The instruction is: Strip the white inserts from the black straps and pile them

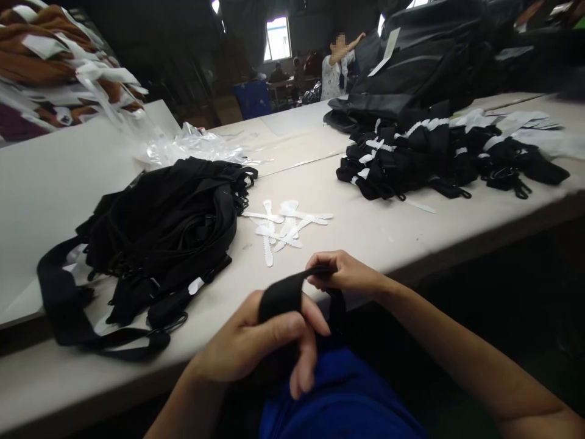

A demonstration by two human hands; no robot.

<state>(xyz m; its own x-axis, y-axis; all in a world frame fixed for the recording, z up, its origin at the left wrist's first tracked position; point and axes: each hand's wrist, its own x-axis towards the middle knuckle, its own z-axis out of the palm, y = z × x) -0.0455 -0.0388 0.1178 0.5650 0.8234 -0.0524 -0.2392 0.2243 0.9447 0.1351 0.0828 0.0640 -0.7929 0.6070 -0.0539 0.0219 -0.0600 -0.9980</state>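
Your left hand (260, 344) is closed around a black strap (286, 292), which wraps over its fingers, and your right hand (340, 272) pinches the same strap's other end just above the near edge of the table (365, 231). A heap of black straps (164, 231) lies to your left, white plastic tabs (283, 225) just ahead, and bundled straps (434, 155) farther right.

Bare pale table top (388, 231) ahead: room to reach | left: big heap of black fabric straps (159, 238) blocks | middle: small white plastic strips (286, 225) lie flat | far right: pile of black bundled straps with white tags (439, 155) blocks
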